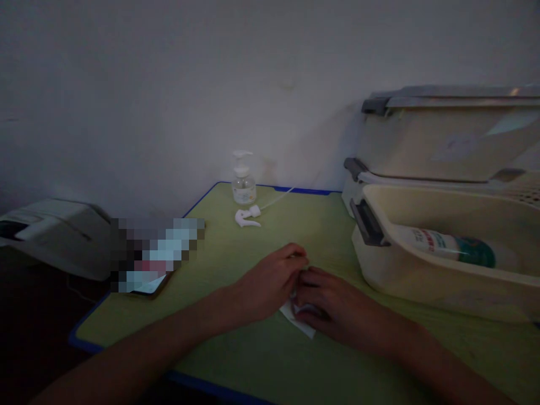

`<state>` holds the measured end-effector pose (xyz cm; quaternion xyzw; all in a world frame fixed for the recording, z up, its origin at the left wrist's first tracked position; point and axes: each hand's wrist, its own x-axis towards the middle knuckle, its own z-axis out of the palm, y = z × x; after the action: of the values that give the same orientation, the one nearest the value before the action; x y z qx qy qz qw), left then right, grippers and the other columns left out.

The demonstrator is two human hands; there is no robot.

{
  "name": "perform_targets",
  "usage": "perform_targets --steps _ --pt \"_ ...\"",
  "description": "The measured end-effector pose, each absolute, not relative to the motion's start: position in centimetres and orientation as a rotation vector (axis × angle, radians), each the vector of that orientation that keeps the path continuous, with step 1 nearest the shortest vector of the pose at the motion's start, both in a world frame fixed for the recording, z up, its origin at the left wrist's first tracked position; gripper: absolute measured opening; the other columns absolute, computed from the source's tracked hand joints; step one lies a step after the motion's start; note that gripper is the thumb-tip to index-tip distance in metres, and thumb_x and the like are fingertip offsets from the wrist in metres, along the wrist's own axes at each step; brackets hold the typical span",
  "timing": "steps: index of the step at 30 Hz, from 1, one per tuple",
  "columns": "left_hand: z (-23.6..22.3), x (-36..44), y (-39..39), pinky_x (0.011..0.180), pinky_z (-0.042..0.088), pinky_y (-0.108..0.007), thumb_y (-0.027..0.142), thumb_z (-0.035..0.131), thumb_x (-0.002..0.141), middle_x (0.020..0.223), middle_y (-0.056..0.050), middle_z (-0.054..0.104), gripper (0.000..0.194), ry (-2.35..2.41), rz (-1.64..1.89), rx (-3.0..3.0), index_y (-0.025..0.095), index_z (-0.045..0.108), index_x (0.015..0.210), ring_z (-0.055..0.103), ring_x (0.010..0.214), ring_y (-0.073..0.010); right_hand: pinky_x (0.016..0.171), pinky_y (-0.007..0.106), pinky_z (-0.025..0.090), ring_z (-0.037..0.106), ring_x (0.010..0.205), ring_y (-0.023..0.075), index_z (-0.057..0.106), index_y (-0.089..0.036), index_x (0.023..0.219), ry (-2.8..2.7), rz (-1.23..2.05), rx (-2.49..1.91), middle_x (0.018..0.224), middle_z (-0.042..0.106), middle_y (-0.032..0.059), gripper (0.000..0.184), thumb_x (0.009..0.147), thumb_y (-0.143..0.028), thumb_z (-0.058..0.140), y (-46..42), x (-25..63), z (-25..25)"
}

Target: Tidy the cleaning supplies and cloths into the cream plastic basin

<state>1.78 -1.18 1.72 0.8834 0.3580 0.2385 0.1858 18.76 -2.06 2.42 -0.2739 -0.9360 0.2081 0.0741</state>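
Note:
Over the middle of the green table [202,270], my left hand [274,281] and my right hand [333,304] meet with fingers curled together. A small pale thing between them is mostly covered by the fingers, so its kind cannot be made out. Under the hands, a white piece that looks like paper or tissue [301,322] juts out toward me. Farther back lies a white trigger spray head [248,214] with its thin tube pointing right. Just behind it a clear pump bottle [244,185] with a white pump top stands upright.
On the right, a cream open bin [405,289] holds a white and green bottle [451,246] on its side. More pale bins [422,140] stand behind it by the wall. At left, a lit phone or tablet [162,261] lies near a white machine [63,236].

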Motion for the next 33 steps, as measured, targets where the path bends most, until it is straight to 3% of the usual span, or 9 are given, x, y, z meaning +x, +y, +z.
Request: perform_targets --steps 5,8,10,15,18,21,25,28,33 --pt "-0.1 1.1 -1.1 0.109 0.021 -0.037 0.018 0.032 0.089 0.135 -0.014 0.041 0.038 0.91 0.204 2.764 0.008 0.042 0.124 0.023 0.133 -0.0205 0.07 0.025 0.042 0.054 0.082 0.0148 0.058 -0.016 0.076 -2.891 0.636 -0.846 0.091 0.057 0.0047 0.01 0.083 -0.022 0.055 -2.0 19.2 2.8" --pt "-0.8 0.7 -0.9 0.109 0.016 -0.041 0.027 0.023 0.093 0.145 -0.012 0.024 0.046 1.051 0.137 2.776 0.011 0.023 0.136 0.016 0.135 -0.0193 0.069 0.024 0.041 0.055 0.079 0.0139 0.057 -0.016 0.079 -2.948 0.615 -0.817 0.087 0.058 0.0027 0.008 0.084 -0.021 0.053 -2.1 19.5 3.2" --pt "-1.0 0.6 -1.0 0.109 0.016 -0.039 0.029 0.022 0.093 0.146 -0.01 0.02 0.047 1.105 0.151 2.765 0.013 0.02 0.137 0.015 0.135 -0.0179 0.066 0.024 0.04 0.055 0.076 0.0138 0.056 -0.017 0.08 -2.958 0.612 -0.816 0.084 0.059 0.0015 0.005 0.083 -0.02 0.054 -2.2 19.6 3.6" --pt "-1.2 0.9 -1.3 0.109 0.019 -0.036 0.027 0.027 0.092 0.144 -0.012 0.025 0.046 1.145 0.255 2.742 0.01 0.027 0.135 0.02 0.134 -0.0185 0.062 0.023 0.039 0.055 0.068 0.0127 0.051 -0.018 0.076 -2.766 0.699 -1.023 0.075 0.059 0.0015 0.013 0.087 -0.018 0.044 -2.3 19.4 3.4" --pt "-1.4 1.1 -1.4 0.109 0.02 -0.038 0.028 0.03 0.091 0.143 -0.013 0.028 0.046 1.155 0.285 2.744 0.009 0.03 0.133 0.022 0.133 -0.0187 0.061 0.025 0.04 0.055 0.07 0.0153 0.049 -0.018 0.082 -2.621 0.704 -1.216 0.078 0.06 0.0024 0.007 0.08 -0.022 0.055 -2.3 18.7 2.7" --pt "-1.2 1.0 -1.4 0.109 0.02 -0.042 0.027 0.032 0.09 0.142 -0.015 0.029 0.047 1.157 0.312 2.719 0.008 0.029 0.133 0.021 0.133 -0.0204 0.075 0.031 0.042 0.054 0.09 0.0206 0.048 -0.015 0.096 -2.445 0.686 -1.357 0.1 0.057 0.009 0.041 0.064 -0.024 0.07 -2.3 18.3 2.1" --pt "-0.3 0.1 -0.8 0.109 0.019 -0.044 0.031 0.043 0.086 0.142 -0.018 0.028 0.056 1.038 0.281 2.583 0.007 0.028 0.134 0.02 0.134 -0.0231 0.084 0.036 0.039 0.048 0.105 0.0246 0.043 -0.012 0.113 -2.384 0.761 -1.364 0.111 0.053 0.013 0.064 0.059 -0.025 0.074 -2.1 18.2 1.7" --pt "0.2 -0.8 -0.2 0.108 0.021 -0.043 0.035 0.057 0.078 0.141 -0.018 0.028 0.064 0.927 0.29 2.434 0.01 0.033 0.131 0.023 0.132 -0.0241 0.083 0.036 0.04 0.05 0.102 0.024 0.043 -0.013 0.114 -2.352 0.881 -1.367 0.109 0.055 0.0115 0.065 0.058 -0.023 0.075 -2.0 18.2 1.7" --pt "0.0 -1.3 0.2 0.101 0.028 -0.046 0.035 0.075 0.057 0.122 -0.013 0.046 0.075 1.018 0.427 2.295 0.016 0.043 0.122 0.038 0.118 -0.026 0.077 0.035 0.04 0.053 0.095 0.0252 0.051 -0.012 0.103 -2.382 0.846 -1.479 0.103 0.057 0.0109 0.055 0.056 -0.027 0.076 -2.3 17.8 2.1"
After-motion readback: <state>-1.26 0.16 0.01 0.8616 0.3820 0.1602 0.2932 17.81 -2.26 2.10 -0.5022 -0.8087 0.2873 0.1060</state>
